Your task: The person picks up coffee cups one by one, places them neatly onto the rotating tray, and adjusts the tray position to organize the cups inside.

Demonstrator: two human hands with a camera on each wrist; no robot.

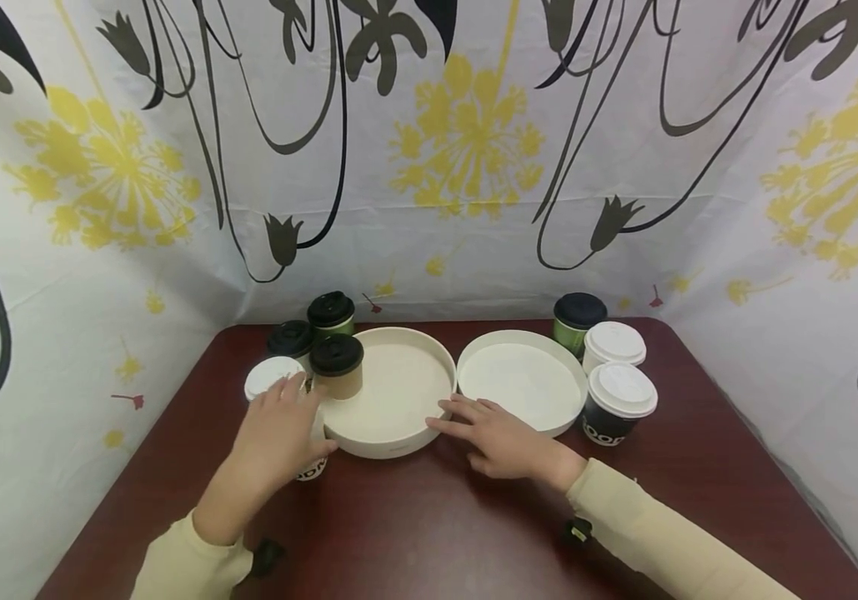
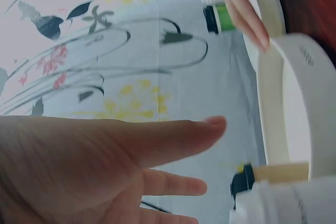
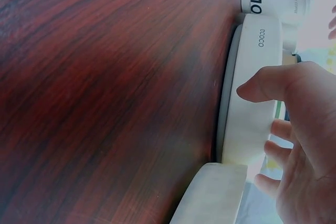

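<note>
My left hand (image 1: 274, 437) hovers over a white lettered cup (image 1: 312, 469) at the left tray's near side, mostly hidden by the hand. In the left wrist view its thumb is straight and its fingers spread, with nothing held. A brown paper cup with a black lid (image 1: 337, 367) stands upright inside the left round cream tray (image 1: 391, 448), against its left wall. My right hand (image 1: 499, 437) reaches to that tray's right rim, fingertips right at the edge. In the right wrist view its thumb (image 3: 257, 87) overlaps the tray's outer wall, fingers loosely bent and holding nothing.
A second round tray (image 1: 522, 375) sits beside the first, at its right. Left of the trays stand a white-lidded cup (image 1: 273, 373) and black-lidded cups (image 1: 331, 310). On the right are a green cup (image 1: 579, 321) and two white-lidded cups (image 1: 619, 400). A patterned cloth (image 1: 429, 250) hangs behind.
</note>
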